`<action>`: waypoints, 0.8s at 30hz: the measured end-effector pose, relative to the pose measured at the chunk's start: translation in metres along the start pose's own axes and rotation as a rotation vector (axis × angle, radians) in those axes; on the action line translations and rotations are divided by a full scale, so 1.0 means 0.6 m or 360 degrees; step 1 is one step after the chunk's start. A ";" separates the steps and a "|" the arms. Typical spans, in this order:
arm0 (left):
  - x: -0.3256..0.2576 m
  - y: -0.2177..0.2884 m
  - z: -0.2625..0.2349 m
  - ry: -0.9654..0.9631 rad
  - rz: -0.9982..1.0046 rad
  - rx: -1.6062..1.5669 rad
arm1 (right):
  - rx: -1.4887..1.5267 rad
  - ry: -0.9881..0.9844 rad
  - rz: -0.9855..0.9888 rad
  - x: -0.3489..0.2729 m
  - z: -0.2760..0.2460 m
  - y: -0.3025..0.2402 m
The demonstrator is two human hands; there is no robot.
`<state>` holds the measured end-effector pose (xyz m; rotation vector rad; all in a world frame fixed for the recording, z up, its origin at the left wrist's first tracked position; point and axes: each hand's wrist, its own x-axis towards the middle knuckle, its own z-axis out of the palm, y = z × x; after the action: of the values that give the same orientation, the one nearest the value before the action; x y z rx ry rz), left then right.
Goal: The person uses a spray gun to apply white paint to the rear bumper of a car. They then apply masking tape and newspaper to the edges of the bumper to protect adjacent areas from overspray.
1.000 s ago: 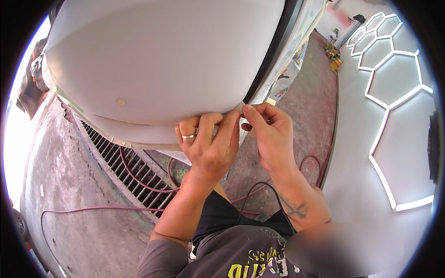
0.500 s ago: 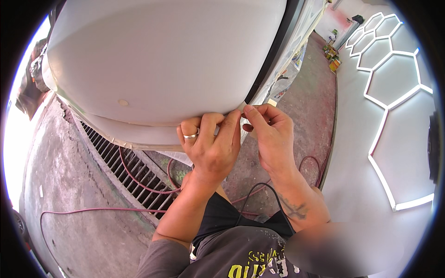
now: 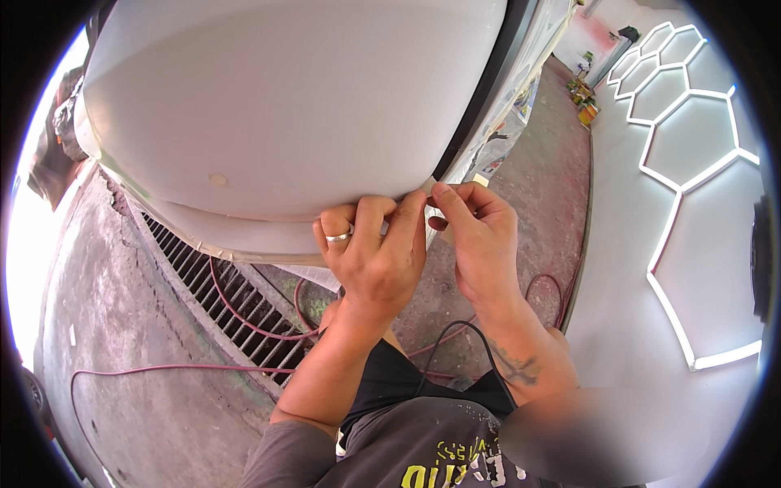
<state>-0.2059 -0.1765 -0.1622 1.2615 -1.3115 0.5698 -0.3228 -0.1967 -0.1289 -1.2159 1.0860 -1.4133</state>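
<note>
A large, smooth, pale grey car body panel fills the upper middle, with a black trim strip down its right side. My left hand, a ring on one finger, rests on the panel's near edge. Its bent fingers are apart and press down there; the thumb is hidden. My right hand is closed in a pinch at the panel's near right corner, close to the left index fingertip. A bit of pale masking tape shows beneath its fingers, mostly covered by them.
Masking sheet hangs along the panel's right side. Below lies a concrete floor with a metal drain grate and a red hose. Hexagonal light tubes line the right wall, and cans stand far back.
Almost nothing differs. The panel and both hands sit very slightly further right in the picture; both hands keep the same hold at the corner.
</note>
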 end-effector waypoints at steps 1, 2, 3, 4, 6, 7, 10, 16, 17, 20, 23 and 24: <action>-0.001 0.000 0.000 0.0000 0.0000 0.0004 | -0.0022 -0.0001 0.0003 0.000 0.000 -0.001; -0.002 -0.001 0.001 0.0000 0.0000 0.0009 | -0.0043 -0.0002 0.0006 0.000 -0.001 -0.003; -0.003 -0.002 0.001 0.0001 0.0001 0.0014 | -0.0079 -0.0015 0.0036 0.001 -0.003 -0.004; -0.003 -0.001 0.001 -0.0004 0.0001 0.0016 | -0.0113 -0.0028 0.0065 0.001 -0.006 -0.005; -0.001 -0.001 0.000 -0.0012 0.0002 0.0023 | -0.0141 -0.0043 0.0090 0.002 -0.008 -0.004; -0.002 -0.001 0.000 -0.0020 0.0008 0.0037 | -0.0135 -0.0043 0.0087 0.003 -0.009 -0.002; -0.002 0.000 -0.002 -0.0054 0.0019 0.0088 | -0.0111 -0.0041 0.0088 0.002 -0.011 0.000; -0.001 0.005 -0.009 -0.0107 0.0035 0.0184 | -0.0104 -0.0037 0.0117 0.004 -0.013 0.002; -0.002 0.003 -0.008 -0.0097 0.0051 0.0188 | -0.0112 -0.0038 0.0110 0.004 -0.012 0.002; -0.002 0.003 -0.008 -0.0088 0.0067 0.0207 | -0.0159 -0.0046 0.0069 0.005 -0.014 0.003; -0.002 0.004 -0.008 -0.0098 0.0067 0.0221 | -0.0182 -0.0057 0.0056 0.006 -0.015 0.005; -0.003 0.004 -0.008 -0.0102 0.0068 0.0224 | -0.0185 -0.0060 0.0054 0.006 -0.016 0.005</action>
<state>-0.2066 -0.1711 -0.1618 1.3795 -1.3735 0.6663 -0.3321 -0.2004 -0.1325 -1.2953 1.1710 -1.3117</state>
